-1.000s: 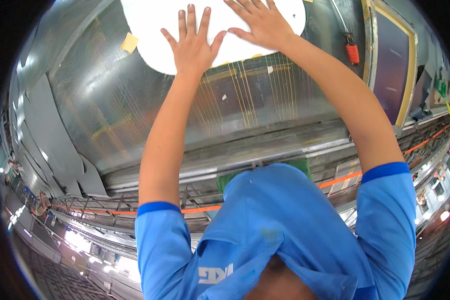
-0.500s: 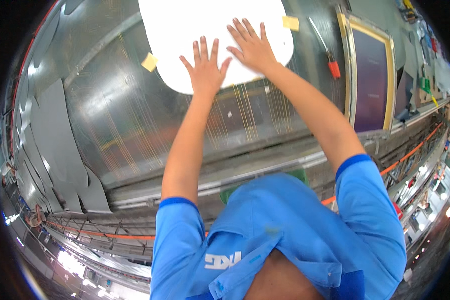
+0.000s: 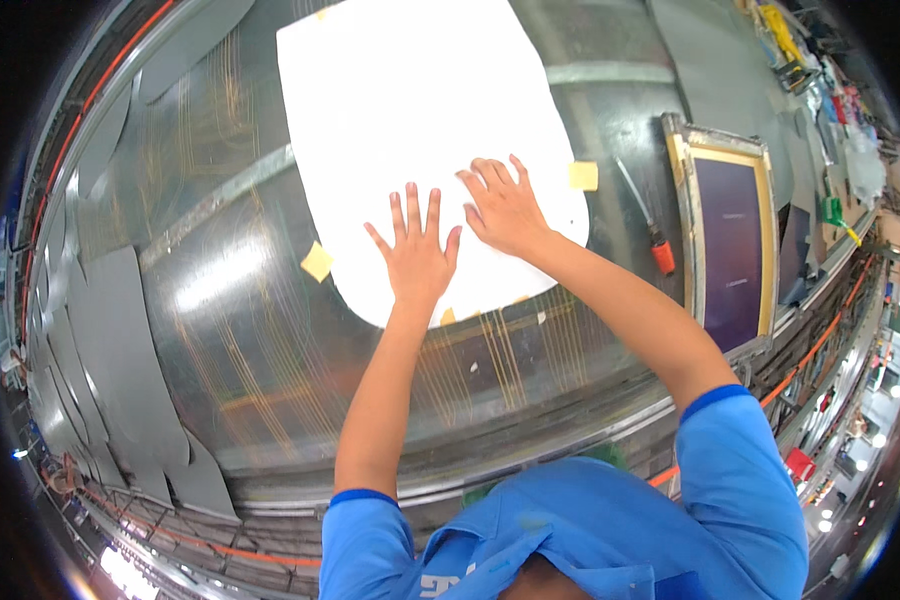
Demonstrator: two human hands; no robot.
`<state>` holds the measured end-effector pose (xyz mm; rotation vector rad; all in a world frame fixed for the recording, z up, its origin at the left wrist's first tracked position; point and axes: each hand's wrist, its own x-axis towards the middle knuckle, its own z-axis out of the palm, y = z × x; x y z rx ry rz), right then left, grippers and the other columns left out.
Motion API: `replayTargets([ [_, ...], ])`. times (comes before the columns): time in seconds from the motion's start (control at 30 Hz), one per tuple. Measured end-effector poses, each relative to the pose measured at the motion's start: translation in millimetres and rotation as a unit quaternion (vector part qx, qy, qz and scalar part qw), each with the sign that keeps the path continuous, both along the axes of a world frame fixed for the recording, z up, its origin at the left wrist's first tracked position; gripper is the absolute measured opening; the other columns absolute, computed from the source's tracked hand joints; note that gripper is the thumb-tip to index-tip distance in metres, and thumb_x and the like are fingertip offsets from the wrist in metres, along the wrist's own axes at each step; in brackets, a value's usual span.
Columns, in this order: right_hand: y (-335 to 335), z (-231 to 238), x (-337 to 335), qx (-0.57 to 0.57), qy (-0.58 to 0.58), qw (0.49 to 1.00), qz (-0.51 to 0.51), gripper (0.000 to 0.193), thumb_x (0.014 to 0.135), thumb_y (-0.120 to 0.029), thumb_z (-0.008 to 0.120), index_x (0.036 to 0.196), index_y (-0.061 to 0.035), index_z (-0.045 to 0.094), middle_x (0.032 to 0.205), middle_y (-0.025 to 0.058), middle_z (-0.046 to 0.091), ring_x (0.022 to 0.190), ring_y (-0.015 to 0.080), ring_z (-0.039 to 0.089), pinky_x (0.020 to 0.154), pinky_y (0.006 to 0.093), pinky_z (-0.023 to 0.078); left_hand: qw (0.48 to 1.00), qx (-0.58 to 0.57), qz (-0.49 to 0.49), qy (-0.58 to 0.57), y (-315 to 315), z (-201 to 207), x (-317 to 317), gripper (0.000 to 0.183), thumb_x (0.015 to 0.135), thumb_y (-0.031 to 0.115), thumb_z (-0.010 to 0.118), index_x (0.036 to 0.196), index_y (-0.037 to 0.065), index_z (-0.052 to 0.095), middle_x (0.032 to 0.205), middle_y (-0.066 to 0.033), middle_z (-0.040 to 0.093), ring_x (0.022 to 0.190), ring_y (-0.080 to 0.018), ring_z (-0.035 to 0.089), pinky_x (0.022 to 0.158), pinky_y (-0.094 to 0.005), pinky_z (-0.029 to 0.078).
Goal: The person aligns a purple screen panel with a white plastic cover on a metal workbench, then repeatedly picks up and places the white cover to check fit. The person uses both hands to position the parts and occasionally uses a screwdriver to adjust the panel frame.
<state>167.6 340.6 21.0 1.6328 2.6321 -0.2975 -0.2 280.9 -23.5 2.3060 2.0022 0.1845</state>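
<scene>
A large white sheet (image 3: 410, 100) with rounded near corners lies flat on the dark, shiny table (image 3: 205, 340). My left hand (image 3: 417, 258) rests on its near part, palm down with fingers spread. Just to the right and a little farther off, my right hand (image 3: 508, 215) also lies on the sheet, its thumb apart and its fingers slightly bent. Neither hand holds anything. One yellow tape piece (image 3: 317, 261) sits by the sheet's left edge, and another yellow piece (image 3: 583, 176) by its right edge. Small yellowish bits show along the near edge.
Right of the sheet lies a thin-bladed tool with a red handle (image 3: 662, 256). Beyond it is a framed screen (image 3: 692, 240) with a dark panel. Several grey sheets (image 3: 120, 340) overlap at the left. Assorted tools and a yellow object (image 3: 782, 35) are at the far right.
The view has shifted, so the table and sheet appear lower and more of the sheet's far part shows. Both hands stay on the sheet; the right fingers look more bent.
</scene>
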Motion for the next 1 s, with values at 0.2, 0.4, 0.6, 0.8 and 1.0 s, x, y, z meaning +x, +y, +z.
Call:
replayTargets([
  [0.2,55.9,-44.0,24.8,0.120,0.087,0.987,-0.069,0.071,0.095,-0.041,0.050,0.154,-0.0083,0.029,0.163,0.0152,0.016,0.151,0.0317,0.015,0.120,0.0582,0.007,1.000,-0.016,-0.006,-0.011,0.4,9.5,15.3,0.065,0.098,0.051,0.045,0.155,0.022,0.031,0.164,-0.0110,0.017,0.152,-0.0317,0.013,0.114,-0.0699,0.002],
  [0.4,80.2,-29.9,25.6,-0.080,0.141,0.985,-0.054,0.083,0.083,-0.046,0.066,0.151,-0.0090,0.037,0.163,0.0177,0.016,0.150,0.0351,0.016,0.118,0.0624,0.014,0.998,-0.022,-0.009,0.065,-0.8,-12.7,3.6,0.071,0.098,0.054,0.042,0.159,0.024,0.020,0.167,-0.0081,0.005,0.153,-0.0299,0.004,0.111,-0.0740,0.003],
  [0.6,6.7,40.0,114.2,0.135,0.503,0.843,-0.135,0.042,0.087,-0.026,0.068,0.126,-0.0095,0.063,0.139,0.0217,0.053,0.131,0.0369,0.047,0.111,0.0441,0.036,0.995,-0.012,0.048,-0.087,-37.0,41.2,36.2,0.060,0.096,0.036,0.057,0.147,0.008,0.039,0.151,-0.0202,0.036,0.139,-0.0367,0.034,0.108,-0.0570,0.032],
  [0.8,-186.2,41.8,459.8,0.207,0.225,0.847,-0.435,0.044,0.077,-0.018,0.068,0.115,0.0025,0.063,0.118,0.0242,0.062,0.115,0.0405,0.057,0.100,0.0464,0.045,0.870,-0.183,0.060,-0.454,-212.5,71.9,242.7,0.036,0.094,0.027,0.064,0.119,0.002,0.063,0.103,-0.0150,0.068,0.097,-0.0235,0.063,0.084,-0.0351,0.050],
  [1.0,-278.2,-6.1,679.4,0.114,0.057,0.805,-0.580,0.071,0.081,-0.049,0.071,0.131,0.0000,0.056,0.121,0.0262,0.062,0.118,0.0425,0.057,0.100,0.0479,0.045,0.645,-0.437,0.091,-0.621,-241.9,66.5,391.6,0.067,0.094,0.029,0.067,0.144,-0.001,0.035,0.125,-0.0161,0.058,0.109,-0.0223,0.059,0.089,-0.0355,0.049],
])
